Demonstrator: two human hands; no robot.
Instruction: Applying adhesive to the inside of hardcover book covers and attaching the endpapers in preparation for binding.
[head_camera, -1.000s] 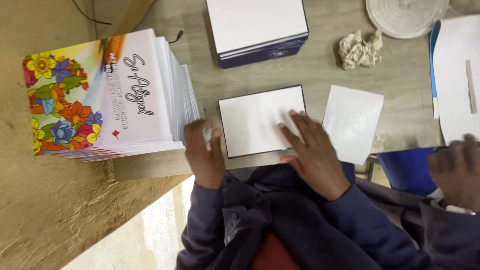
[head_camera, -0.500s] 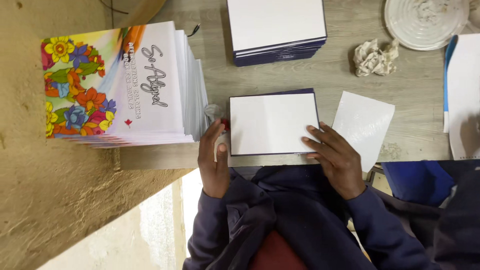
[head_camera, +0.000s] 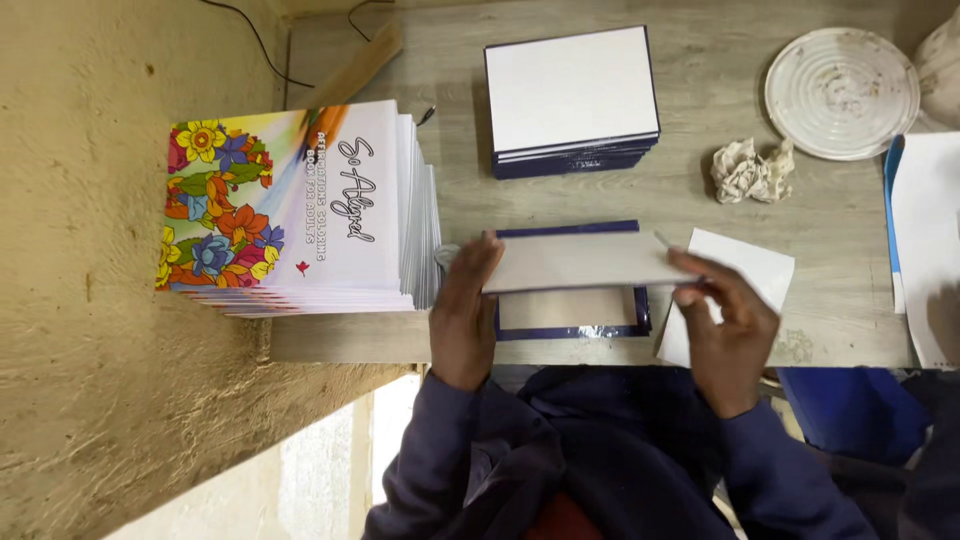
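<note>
Both hands: on one white-faced board (head_camera: 585, 262), lifted at an angle off the table (head_camera: 700, 190)
Left hand (head_camera: 463, 310): fingers curled round the board's left edge, grasping it
Right hand (head_camera: 722, 322): pinching the board's right end, fingertips (head_camera: 690, 272) up on the corner
What changed: half a second ago the board lay flat under both palms; now it's raised, so a blue-edged cover (head_camera: 570, 312) shows underneath, right between the hands
Meaning: looks to me like the piece is mid-lift or being flipped, not pressed down anymore
Left of left hand: tall stack of flowery booklets (head_camera: 290, 205), nearly touching
Beyond the hands: stack of blue-edged covers (head_camera: 572, 98)
By right hand: loose white sheet (head_camera: 745, 275), partly under it; crumpled rag (head_camera: 750, 168) and round plate (head_camera: 842, 92) farther out
</note>
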